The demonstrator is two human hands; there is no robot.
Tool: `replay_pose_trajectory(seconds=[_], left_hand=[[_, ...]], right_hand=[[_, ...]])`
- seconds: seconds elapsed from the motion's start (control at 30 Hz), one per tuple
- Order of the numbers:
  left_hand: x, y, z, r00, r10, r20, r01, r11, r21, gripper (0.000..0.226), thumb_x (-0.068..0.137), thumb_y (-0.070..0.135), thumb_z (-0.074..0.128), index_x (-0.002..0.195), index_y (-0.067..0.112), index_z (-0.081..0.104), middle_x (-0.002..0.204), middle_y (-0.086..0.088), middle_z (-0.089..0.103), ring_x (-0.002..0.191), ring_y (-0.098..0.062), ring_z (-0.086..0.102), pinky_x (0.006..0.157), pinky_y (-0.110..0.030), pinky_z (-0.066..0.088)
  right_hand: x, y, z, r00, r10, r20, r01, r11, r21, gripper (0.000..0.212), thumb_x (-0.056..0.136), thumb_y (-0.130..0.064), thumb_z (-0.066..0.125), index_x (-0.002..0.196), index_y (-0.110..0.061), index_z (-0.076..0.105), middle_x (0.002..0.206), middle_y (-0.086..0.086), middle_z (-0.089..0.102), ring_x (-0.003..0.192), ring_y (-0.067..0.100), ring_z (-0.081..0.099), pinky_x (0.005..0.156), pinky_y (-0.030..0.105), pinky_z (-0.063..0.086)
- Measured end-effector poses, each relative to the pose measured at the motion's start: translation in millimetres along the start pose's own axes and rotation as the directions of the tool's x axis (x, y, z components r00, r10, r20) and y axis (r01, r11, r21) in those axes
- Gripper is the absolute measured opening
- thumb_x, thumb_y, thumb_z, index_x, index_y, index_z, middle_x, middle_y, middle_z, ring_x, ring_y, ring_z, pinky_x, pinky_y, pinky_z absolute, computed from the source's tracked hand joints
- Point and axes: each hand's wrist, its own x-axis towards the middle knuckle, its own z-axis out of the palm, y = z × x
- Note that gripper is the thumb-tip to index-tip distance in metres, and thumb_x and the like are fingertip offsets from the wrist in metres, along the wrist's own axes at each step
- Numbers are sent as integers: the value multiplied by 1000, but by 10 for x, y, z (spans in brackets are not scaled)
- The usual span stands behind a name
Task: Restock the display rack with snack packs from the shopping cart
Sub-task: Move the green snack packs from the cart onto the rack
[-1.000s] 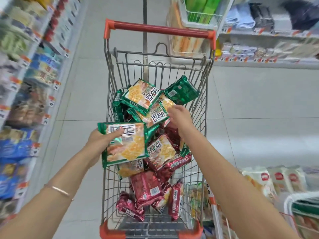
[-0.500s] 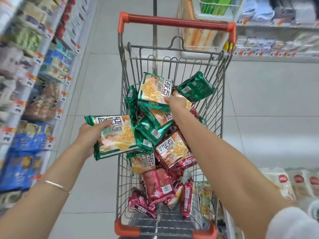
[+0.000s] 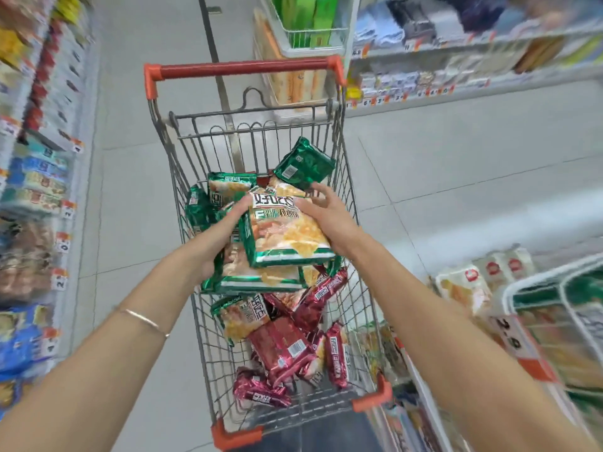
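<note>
bare forearms, thin bangle (image 3: 143, 318) on left wrist

In shopping cart (image 3: 241, 68): snack packs (image 3: 280, 350) heaped; shelves (image 3: 32, 190) left of cart; display rack (image 3: 538, 275) right of cart.
</note>
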Motion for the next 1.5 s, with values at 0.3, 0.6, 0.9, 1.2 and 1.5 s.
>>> replay_pose_trajectory(seconds=[0.3, 0.6, 0.9, 1.2, 1.5], left_hand=[[-684, 353, 1322, 970, 162, 182, -177, 982, 71, 35, 92, 49, 56, 90, 14, 55, 74, 0, 48, 64, -14, 45, 63, -24, 45], [-2202, 148, 3537, 716, 221, 662, -402, 906, 133, 42, 96, 53, 48, 91, 17, 68, 80, -3, 77, 69, -16, 71, 68, -23, 57], [-3701, -971, 5330, 469, 27, 883, -586, 757, 288, 82, 49, 65, 80, 115, 19, 64, 110, -7, 69, 96, -23, 65, 103, -42, 49], [-4461, -1932, 6676, 319, -70, 945, -687, 670, 281, 56, 66, 40, 86, 114, 23, 64, 135, -11, 61, 129, -30, 53, 110, -47, 43], [-4106, -2171, 7206, 188, 78, 979, -891, -405, 204, 86, 74, 33, 84, 148, 21, 41, 148, -9, 47, 125, -28, 51, 101, -34, 42]], right_hand=[[-1599, -45, -1062, 994, 105, 15, -104, 943, 316, 63, 65, -59, 70, 110, -15, 69, 100, 6, 76, 88, 20, 74, 75, 31, 61], [-4180, 399, -2438, 896, -42, -442, 243, 879, 410, 19, 77, -35, 71, 84, -18, 75, 88, 4, 75, 76, 18, 72, 85, 35, 58], [-6673, 1627, -3194, 658, 20, -753, 439, 802, 405, 37, 76, -34, 72, 108, -17, 68, 89, 1, 77, 77, 14, 73, 84, 32, 58], [-8007, 2698, -3672, 427, 2, -904, 558, 786, 265, 34, 81, -23, 73, 113, -14, 65, 97, 5, 77, 83, 20, 75, 71, 34, 62], [-7721, 3248, -3959, 371, -44, -928, 206, 978, 36, 66, 74, 1, 81, 130, -12, 49, 115, 7, 71, 92, 12, 72, 82, 39, 61]])
